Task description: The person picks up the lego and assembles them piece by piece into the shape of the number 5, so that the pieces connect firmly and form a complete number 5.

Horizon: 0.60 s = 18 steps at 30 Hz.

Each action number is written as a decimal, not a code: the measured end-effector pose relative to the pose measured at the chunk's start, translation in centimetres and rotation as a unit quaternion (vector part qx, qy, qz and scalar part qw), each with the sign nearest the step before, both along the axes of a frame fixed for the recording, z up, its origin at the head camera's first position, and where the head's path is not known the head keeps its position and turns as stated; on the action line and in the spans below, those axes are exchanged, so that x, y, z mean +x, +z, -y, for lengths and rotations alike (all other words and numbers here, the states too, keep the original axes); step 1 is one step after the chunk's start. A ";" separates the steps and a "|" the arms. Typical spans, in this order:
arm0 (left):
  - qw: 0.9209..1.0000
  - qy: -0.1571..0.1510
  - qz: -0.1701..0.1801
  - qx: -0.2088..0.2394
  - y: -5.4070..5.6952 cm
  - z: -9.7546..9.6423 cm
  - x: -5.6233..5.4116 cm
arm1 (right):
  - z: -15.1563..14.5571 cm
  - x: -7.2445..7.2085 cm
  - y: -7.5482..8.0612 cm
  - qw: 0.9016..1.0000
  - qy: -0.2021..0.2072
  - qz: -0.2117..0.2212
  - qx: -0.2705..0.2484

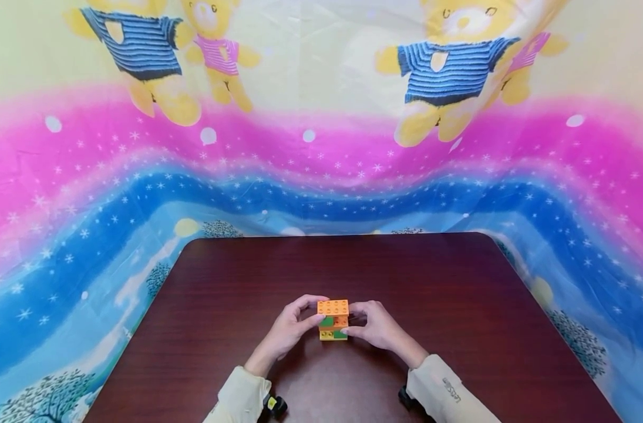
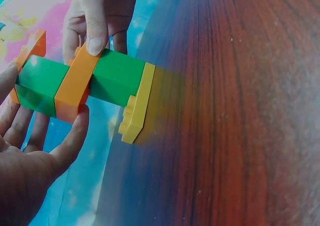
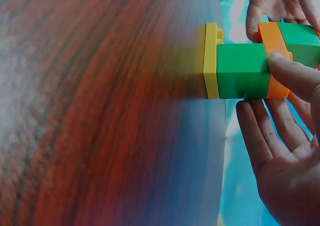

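A small tower of toy building bricks stands on the dark wooden table (image 1: 236,282), between both hands. At its base is a yellow plate (image 2: 142,103), with a green block (image 2: 119,75) on one side. An orange brick (image 2: 75,88) crosses the middle, and above it sits another green block (image 2: 42,83) on the opposite side. An orange studded plate (image 1: 333,307) tops the tower. My left hand (image 1: 289,329) grips the upper part from the left, thumb in front and fingers behind. From the right, my right hand (image 1: 378,328) holds the middle orange brick, with its thumb in front.
Behind the table hangs a cloth (image 1: 321,153) printed with bears, snowflakes and trees. The table's far edge meets this cloth. Dark wrist straps (image 1: 275,405) show below both light sleeves (image 1: 443,388).
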<state>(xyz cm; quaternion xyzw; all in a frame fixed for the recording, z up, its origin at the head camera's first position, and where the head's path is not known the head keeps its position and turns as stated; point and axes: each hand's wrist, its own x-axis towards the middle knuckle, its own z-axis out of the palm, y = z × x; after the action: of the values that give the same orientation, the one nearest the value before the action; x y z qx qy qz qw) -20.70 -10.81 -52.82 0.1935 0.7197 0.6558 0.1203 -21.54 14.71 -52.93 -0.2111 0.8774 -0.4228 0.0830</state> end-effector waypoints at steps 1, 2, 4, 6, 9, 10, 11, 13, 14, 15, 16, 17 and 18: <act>1.000 0.001 0.000 0.000 0.0 0.0 0.0 | 0.0 0.0 0.0 1.000 0.001 0.000 0.000; 1.000 0.002 -0.002 -0.002 0.0 0.0 0.0 | 0.0 0.0 0.0 1.000 0.000 0.001 0.000; 1.000 0.005 -0.003 -0.003 0.1 0.0 0.1 | -0.1 0.0 0.0 1.000 0.001 0.000 -0.001; 1.000 0.007 -0.004 -0.004 0.2 -0.1 0.1 | -0.1 0.0 0.0 1.000 0.002 0.000 -0.002; 1.000 0.010 -0.002 -0.005 0.2 -0.1 0.1 | -0.1 -0.1 0.0 1.000 0.003 0.001 -0.004; 1.000 0.011 -0.001 -0.005 0.2 -0.1 0.2 | -0.1 -0.1 0.0 1.000 0.004 0.000 -0.004; 1.000 0.012 -0.001 -0.005 0.1 -0.1 0.2 | -0.1 -0.1 0.0 1.000 0.006 -0.001 -0.005; 1.000 0.014 -0.003 -0.004 0.0 -0.2 0.2 | -0.1 -0.1 0.0 1.000 0.008 -0.002 -0.007; 1.000 0.015 -0.004 -0.003 0.0 -0.3 0.2 | -0.2 -0.1 0.0 1.000 0.009 -0.002 -0.007; 1.000 0.016 -0.006 -0.002 0.0 -0.3 0.2 | -0.2 0.0 0.0 1.000 0.009 -0.003 -0.008; 1.000 0.017 -0.007 0.000 0.0 -0.3 0.2 | -0.2 0.0 0.0 1.000 0.008 -0.003 -0.009; 1.000 0.018 -0.007 0.002 0.0 -0.4 0.2 | -0.2 0.0 0.1 1.000 0.008 -0.002 -0.010; 1.000 0.019 -0.007 0.004 0.0 -0.4 0.3 | -0.1 0.0 0.1 1.000 0.007 -0.002 -0.010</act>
<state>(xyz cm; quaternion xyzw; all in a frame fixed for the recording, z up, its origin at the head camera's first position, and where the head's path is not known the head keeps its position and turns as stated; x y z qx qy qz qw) -20.44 -10.40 -52.79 0.1847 0.7218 0.6592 0.1022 -21.54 14.86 -52.88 -0.2185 0.8717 -0.4309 0.0819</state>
